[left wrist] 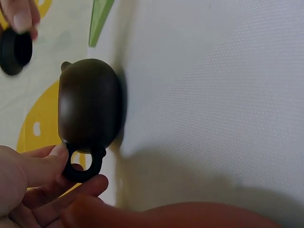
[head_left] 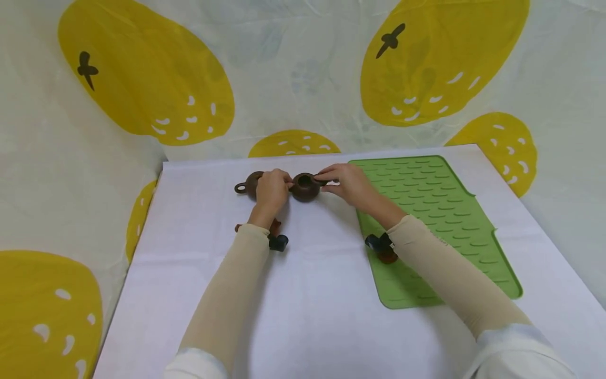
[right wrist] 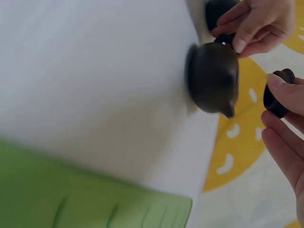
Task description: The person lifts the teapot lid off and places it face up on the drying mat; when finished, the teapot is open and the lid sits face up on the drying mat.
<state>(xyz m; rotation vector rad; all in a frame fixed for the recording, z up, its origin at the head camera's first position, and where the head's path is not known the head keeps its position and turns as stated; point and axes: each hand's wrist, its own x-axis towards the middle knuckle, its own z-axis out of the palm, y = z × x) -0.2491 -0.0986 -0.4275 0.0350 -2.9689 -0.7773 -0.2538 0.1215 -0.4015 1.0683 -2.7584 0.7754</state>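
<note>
A dark brown teapot stands on the white table cover, its top uncovered in the head view. My left hand pinches the ring handle between thumb and fingers. Just above and right of the teapot, my right hand holds its small dark lid by thumb and fingers, apart from the opening. The lid's hollow underside faces the pot in the right wrist view. Behind my left hand sits a second dark brown teapot, partly hidden, its ring handle pointing left.
A green ribbed mat lies on the right of the table, under my right forearm. Reddish-brown shapes show partly hidden near both wrist cameras. Behind the table's far edge hangs a cloth printed with yellow fruit.
</note>
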